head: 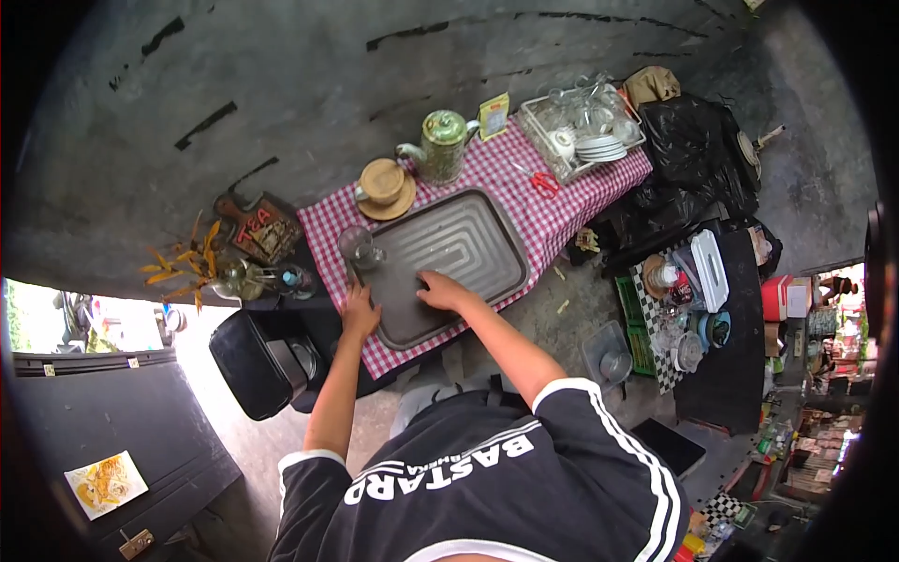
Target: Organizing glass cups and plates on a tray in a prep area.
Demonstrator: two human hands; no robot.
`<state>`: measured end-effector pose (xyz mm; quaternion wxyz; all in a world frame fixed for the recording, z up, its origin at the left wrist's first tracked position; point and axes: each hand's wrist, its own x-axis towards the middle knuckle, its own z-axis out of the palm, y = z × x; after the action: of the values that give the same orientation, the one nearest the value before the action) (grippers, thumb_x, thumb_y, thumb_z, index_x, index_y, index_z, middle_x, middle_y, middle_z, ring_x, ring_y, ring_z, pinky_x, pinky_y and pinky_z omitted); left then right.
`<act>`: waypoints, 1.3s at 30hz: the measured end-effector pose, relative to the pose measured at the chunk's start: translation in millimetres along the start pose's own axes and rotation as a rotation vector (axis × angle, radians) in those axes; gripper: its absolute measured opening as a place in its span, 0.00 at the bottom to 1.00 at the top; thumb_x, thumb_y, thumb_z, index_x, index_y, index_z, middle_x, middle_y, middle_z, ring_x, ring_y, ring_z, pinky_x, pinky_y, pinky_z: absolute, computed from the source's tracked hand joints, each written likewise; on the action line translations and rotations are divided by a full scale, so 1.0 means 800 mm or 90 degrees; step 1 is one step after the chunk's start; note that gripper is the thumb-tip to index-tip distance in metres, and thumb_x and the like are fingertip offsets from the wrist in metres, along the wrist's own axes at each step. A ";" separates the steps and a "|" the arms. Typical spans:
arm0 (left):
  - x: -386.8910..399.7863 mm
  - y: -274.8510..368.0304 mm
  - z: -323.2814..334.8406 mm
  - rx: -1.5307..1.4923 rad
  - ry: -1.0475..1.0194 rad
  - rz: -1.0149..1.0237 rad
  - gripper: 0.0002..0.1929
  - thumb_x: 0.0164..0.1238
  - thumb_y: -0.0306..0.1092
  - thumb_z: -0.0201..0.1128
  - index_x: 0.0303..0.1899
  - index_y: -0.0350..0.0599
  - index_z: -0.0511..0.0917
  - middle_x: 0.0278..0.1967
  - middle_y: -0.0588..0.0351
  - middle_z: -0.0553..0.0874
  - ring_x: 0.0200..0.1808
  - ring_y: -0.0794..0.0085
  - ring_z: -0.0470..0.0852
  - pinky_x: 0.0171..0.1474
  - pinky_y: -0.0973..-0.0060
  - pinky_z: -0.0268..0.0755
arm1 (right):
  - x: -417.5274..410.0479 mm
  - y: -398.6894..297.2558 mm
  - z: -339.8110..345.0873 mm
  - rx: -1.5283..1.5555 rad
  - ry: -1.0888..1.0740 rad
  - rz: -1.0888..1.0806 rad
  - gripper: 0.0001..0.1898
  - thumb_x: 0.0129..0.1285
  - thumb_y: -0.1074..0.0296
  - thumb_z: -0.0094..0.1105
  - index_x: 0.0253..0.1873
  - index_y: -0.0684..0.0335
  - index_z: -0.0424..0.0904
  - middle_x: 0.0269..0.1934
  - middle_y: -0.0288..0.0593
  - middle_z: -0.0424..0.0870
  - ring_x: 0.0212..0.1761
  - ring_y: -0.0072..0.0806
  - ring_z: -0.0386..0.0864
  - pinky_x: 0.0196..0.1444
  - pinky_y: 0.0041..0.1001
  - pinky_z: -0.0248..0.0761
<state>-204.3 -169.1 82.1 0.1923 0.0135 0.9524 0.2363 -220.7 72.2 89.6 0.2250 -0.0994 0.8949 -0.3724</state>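
A dark rectangular serving tray (421, 295) with a ridged centre lies on a red-and-white checked tablecloth (484, 168). My left hand (360, 312) rests at the tray's left edge, fingers apart, thumb over the tray. Above the tray's near half is my right hand (441, 290), fingers slightly bent and holding nothing; contact with the surface cannot be judged. A clear footed glass (358, 244) is at the tray's upper left corner. Behind the tray are a cup with a wooden lid (381, 180) on a wooden saucer (393, 208) and a green patterned teapot (444, 151).
Red-handled scissors (544, 185) lie right of the tray, near a wire basket (569, 172) of glasses and stacked white saucers (601, 148). A yellow packet (494, 116) stands by the wall. Left are a wooden sign (263, 228), a vase (239, 279) and a black bin (249, 362).
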 end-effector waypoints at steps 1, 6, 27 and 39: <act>-0.011 0.008 0.002 0.006 0.006 0.005 0.32 0.61 0.39 0.66 0.68 0.48 0.69 0.77 0.48 0.54 0.78 0.54 0.50 0.73 0.44 0.51 | -0.011 0.003 0.001 0.001 0.009 -0.005 0.28 0.63 0.62 0.60 0.65 0.71 0.68 0.60 0.60 0.75 0.63 0.50 0.74 0.65 0.39 0.67; -0.047 0.035 0.031 -0.034 0.046 0.052 0.27 0.63 0.37 0.62 0.65 0.45 0.71 0.74 0.44 0.61 0.76 0.48 0.54 0.73 0.46 0.52 | -0.073 0.033 -0.010 0.064 0.000 -0.024 0.27 0.64 0.65 0.59 0.65 0.70 0.68 0.57 0.60 0.77 0.59 0.48 0.78 0.60 0.37 0.71; -0.209 0.250 0.176 -0.137 -0.052 0.248 0.20 0.68 0.34 0.58 0.60 0.41 0.76 0.60 0.43 0.79 0.67 0.48 0.71 0.70 0.60 0.62 | -0.367 0.245 0.010 0.334 0.180 0.125 0.18 0.66 0.72 0.55 0.60 0.67 0.74 0.47 0.46 0.84 0.48 0.29 0.82 0.53 0.28 0.75; -0.165 0.254 0.193 -0.092 -0.272 0.190 0.18 0.69 0.37 0.56 0.56 0.39 0.77 0.51 0.43 0.85 0.54 0.53 0.83 0.59 0.64 0.74 | -0.399 0.325 0.018 0.452 0.177 0.243 0.16 0.67 0.72 0.52 0.58 0.69 0.75 0.38 0.44 0.86 0.37 0.29 0.84 0.41 0.27 0.76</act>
<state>-38.0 64.8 96.0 0.3523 0.1892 0.8584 0.3214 64.1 356.4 0.8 0.1870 0.2027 0.7354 -0.6190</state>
